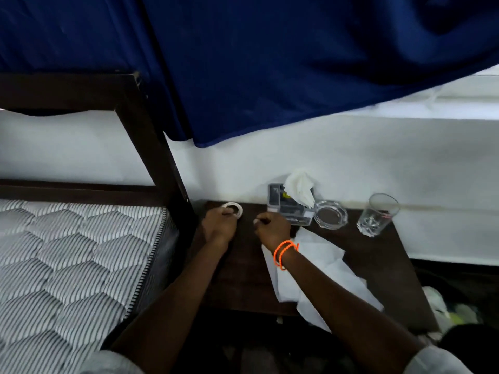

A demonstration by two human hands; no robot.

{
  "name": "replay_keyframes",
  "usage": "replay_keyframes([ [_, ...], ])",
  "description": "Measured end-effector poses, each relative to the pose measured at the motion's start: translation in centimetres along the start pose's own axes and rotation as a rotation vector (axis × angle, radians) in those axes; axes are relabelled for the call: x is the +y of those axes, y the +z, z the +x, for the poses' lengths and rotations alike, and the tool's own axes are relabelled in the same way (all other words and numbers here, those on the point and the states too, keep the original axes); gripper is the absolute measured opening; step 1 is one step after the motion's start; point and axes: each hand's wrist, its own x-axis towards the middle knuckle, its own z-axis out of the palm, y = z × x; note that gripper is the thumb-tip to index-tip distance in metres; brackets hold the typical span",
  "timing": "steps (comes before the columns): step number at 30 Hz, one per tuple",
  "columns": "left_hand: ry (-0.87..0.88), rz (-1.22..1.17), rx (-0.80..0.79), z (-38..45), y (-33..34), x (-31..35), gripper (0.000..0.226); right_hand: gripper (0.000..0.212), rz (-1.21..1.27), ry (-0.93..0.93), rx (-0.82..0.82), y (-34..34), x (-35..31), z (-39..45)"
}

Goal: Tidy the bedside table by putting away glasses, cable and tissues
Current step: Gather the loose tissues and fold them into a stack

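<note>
At the bench's far left corner, the left hand's fingers curl around a white coiled cable. Just beside it, the right hand is curled, pinching something small and white at its fingertips; what it is cannot be told. Loose white tissues lie on the bench under the right wrist. Along the far edge stand a clear box with tissue in it, a glass ashtray and a tumbler.
</note>
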Motion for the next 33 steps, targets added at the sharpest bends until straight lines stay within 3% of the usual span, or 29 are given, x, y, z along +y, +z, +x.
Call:
replay_keyframes([
  [11,0.079,-0.049,-0.341,-11.2,6.7,0.5,0.009,0.019,0.058,0.219,0.165,-13.7,8.9,-6.7],
  [14,0.097,0.005,-0.395,-13.6,8.4,0.3,0.015,0.011,-0.063,0.222,0.173,-16.5,11.7,-8.2],
  [17,0.163,0.213,-0.419,-15.1,9.5,-0.6,0.011,0.009,-0.269,0.178,0.098,-18.3,14.1,-9.6],
  [20,0.187,0.346,-0.402,-15.9,9.5,-1.8,0.022,0.035,-0.36,0.146,0.021,-19.1,15.8,-10.3],
  [26,0.244,0.562,-0.415,-17.1,9.9,-2.8,0.047,0.053,-0.409,0.089,0.034,-19.3,17.1,-10.8],
  [30,0.248,0.566,-0.487,-17.9,10.4,-2.7,0.071,0.049,-0.412,0.136,0.005,-18.8,17.2,-10.6],
  [33,0.166,0.43,-0.51,-18.1,10.8,-2.6,0.084,0.04,-0.35,0.183,0.024,-18.8,17.3,-10.4],
])
